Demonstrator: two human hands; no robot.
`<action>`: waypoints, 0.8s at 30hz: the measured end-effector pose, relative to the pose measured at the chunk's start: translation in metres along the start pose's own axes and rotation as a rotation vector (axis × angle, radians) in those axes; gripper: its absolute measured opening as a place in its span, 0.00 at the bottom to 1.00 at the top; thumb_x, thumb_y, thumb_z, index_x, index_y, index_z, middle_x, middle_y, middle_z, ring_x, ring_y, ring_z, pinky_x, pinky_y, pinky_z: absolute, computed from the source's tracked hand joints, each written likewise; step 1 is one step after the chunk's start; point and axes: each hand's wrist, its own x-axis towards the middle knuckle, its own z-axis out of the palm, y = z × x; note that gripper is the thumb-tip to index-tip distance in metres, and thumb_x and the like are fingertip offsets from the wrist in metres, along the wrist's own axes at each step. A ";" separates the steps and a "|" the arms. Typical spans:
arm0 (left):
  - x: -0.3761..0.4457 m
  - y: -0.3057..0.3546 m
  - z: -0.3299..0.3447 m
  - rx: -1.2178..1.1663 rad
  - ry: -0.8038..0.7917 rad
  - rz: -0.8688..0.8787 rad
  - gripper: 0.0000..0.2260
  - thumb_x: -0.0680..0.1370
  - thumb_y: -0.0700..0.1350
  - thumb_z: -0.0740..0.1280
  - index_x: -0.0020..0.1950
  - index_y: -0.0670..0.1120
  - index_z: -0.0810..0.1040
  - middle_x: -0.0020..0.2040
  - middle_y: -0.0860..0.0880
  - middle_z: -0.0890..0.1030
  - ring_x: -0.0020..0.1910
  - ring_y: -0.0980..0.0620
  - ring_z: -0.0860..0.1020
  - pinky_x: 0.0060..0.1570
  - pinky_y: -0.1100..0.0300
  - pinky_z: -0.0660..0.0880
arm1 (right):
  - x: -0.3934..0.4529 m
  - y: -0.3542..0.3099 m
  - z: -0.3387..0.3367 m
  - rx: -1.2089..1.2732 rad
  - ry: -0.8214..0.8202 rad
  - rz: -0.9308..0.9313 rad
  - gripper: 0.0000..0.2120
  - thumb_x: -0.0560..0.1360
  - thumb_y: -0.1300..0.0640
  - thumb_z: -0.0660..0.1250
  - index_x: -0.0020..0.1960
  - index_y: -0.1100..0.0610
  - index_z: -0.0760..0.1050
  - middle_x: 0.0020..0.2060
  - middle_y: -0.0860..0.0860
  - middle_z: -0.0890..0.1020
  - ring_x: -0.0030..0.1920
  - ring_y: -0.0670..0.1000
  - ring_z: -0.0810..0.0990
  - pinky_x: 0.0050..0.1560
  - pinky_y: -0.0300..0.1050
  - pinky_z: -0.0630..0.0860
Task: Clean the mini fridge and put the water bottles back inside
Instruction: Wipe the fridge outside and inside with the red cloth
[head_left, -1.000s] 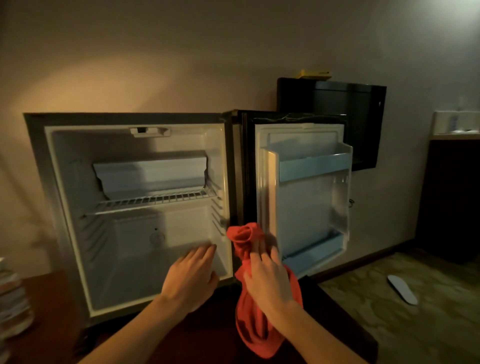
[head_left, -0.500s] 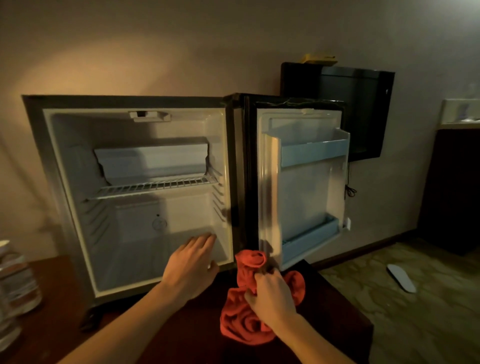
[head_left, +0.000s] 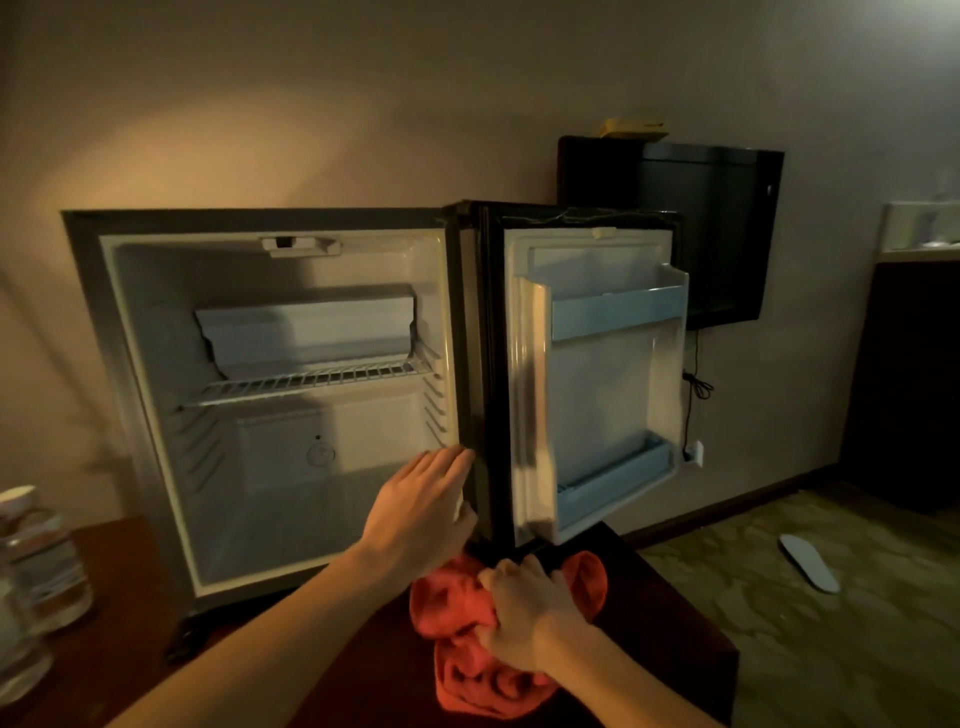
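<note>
I see the bottles (head_left: 31, 577) far left, nearer my flat left hand (head_left: 423, 512) on the fridge (head_left: 156, 364); right hand (head_left: 524, 608) grips the cloth (head_left: 467, 675).

Cloth (head_left: 467, 613): red all over, no pattern
Fridge casing (head_left: 91, 270): grey-silver frame on the mini fridge
Fridge inside (head_left: 291, 493): white walls, plain
Wire rack (head_left: 311, 382): white bars in a row
Door (head_left: 602, 395): white lining, black rim
Door shelves (head_left: 618, 312): pale blue strips, top and bottom
Table (head_left: 130, 670): dark reddish brown
Wall (head_left: 363, 104): beige, with a warm yellow glow at the left
Wall box (head_left: 717, 228): black
Thing on top of it (head_left: 631, 127): yellow
Floor (head_left: 857, 649): olive green with pale mottled swirls
Slipper (head_left: 808, 561): white
Bottles (head_left: 41, 561): clear, with white caps, at the left edge
</note>
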 end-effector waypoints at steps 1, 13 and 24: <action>0.008 0.005 -0.005 -0.006 0.032 0.024 0.27 0.74 0.51 0.64 0.73 0.45 0.69 0.70 0.48 0.73 0.68 0.50 0.72 0.67 0.59 0.67 | -0.003 0.002 -0.001 0.015 0.020 -0.035 0.22 0.74 0.44 0.64 0.65 0.50 0.67 0.62 0.52 0.71 0.65 0.60 0.66 0.62 0.59 0.67; 0.135 0.072 -0.054 0.162 0.252 0.189 0.32 0.74 0.50 0.65 0.76 0.41 0.63 0.78 0.39 0.57 0.78 0.42 0.53 0.76 0.48 0.53 | -0.026 0.101 -0.075 -0.003 0.476 -0.085 0.25 0.73 0.49 0.67 0.69 0.47 0.68 0.60 0.46 0.73 0.62 0.52 0.68 0.62 0.47 0.72; 0.181 0.072 -0.056 0.470 0.188 0.075 0.37 0.76 0.60 0.59 0.77 0.38 0.55 0.67 0.38 0.70 0.69 0.40 0.62 0.75 0.45 0.51 | -0.038 0.171 -0.152 0.003 0.868 0.002 0.22 0.66 0.62 0.77 0.59 0.57 0.78 0.51 0.52 0.80 0.52 0.58 0.77 0.47 0.51 0.78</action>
